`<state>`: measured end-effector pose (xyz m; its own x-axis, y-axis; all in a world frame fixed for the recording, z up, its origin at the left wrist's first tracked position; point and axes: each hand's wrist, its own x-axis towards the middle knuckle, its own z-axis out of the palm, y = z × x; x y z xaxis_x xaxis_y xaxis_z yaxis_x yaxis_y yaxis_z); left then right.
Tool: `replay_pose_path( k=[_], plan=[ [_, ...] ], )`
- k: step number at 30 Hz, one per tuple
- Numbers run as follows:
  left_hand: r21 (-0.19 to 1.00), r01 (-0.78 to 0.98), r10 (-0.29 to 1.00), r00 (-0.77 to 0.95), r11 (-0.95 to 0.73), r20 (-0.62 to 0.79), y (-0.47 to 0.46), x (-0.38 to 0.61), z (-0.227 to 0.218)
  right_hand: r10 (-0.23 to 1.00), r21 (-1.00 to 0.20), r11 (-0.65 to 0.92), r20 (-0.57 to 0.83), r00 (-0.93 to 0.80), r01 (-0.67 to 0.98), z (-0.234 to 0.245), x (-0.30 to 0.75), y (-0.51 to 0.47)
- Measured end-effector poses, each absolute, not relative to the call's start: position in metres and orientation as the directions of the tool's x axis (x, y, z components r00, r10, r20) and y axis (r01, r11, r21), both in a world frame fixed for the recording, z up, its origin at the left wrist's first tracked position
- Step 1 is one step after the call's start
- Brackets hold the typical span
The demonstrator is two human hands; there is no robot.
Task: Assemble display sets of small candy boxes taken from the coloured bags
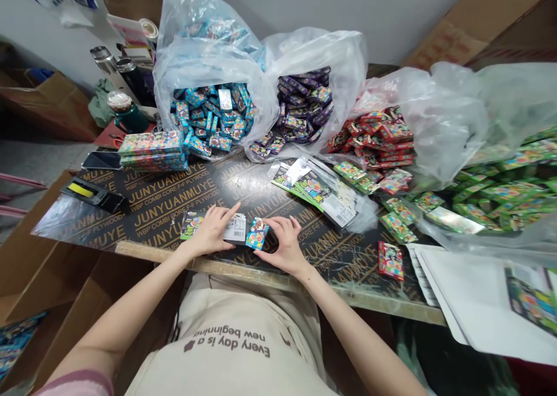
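Observation:
At the table's near edge lies a flat printed packet (235, 229) with a barcode. My left hand (208, 229) lies across it, thumb along the near edge and fingers reaching over the far side, and hides its middle. Just right of the packet stands a small blue printed box (257, 233). My right hand (285, 245) grips this box between thumb and forefinger, the other fingers curved away. Farther back and to the right is a pile of similar flat packets (319, 190). A small red box (390, 260) lies right of my right hand.
Plastic bags along the back hold blue boxes (213, 115), purple boxes (304, 103), red boxes (378, 135) and green boxes (500, 193). At left are stacked boxes (152, 151), a phone (102, 160), a black tool with a yellow strip (91, 192) and a lidded cup (126, 113).

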<state>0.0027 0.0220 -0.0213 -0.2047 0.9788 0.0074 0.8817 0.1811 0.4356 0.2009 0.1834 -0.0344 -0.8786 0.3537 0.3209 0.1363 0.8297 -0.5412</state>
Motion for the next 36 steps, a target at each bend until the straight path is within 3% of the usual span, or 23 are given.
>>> replay_pose_path(
  k=[8,16,22,25,27,36],
  plan=[
    [0.519,0.838,0.974,-0.224,0.170,0.043,0.020,0.003,-0.022,0.311,-0.751,0.659,0.233,-0.921,0.032,-0.043,0.189,0.202],
    [0.581,0.776,0.941,-0.336,0.247,0.049,0.025,-0.008,-0.022,0.395,-0.712,0.700,0.328,-0.858,0.050,-0.045,0.181,0.201],
    [0.600,0.745,0.921,-0.388,0.291,0.034,0.022,-0.017,-0.020,0.450,-0.786,0.617,0.304,-0.839,0.046,-0.041,0.175,0.217],
    [0.609,0.745,0.931,-0.365,0.271,0.032,0.019,-0.017,-0.015,0.290,-0.876,0.482,0.196,-0.937,-0.034,-0.030,0.170,0.229],
    [0.621,0.750,0.949,-0.315,0.226,0.034,0.018,-0.014,-0.012,0.167,-0.876,0.479,0.151,-0.974,-0.054,-0.019,0.165,0.234],
    [0.689,0.694,0.926,-0.366,0.207,0.090,0.016,0.000,-0.015,0.095,-0.684,0.721,0.256,-0.962,-0.111,-0.006,0.155,0.220]
  ],
)
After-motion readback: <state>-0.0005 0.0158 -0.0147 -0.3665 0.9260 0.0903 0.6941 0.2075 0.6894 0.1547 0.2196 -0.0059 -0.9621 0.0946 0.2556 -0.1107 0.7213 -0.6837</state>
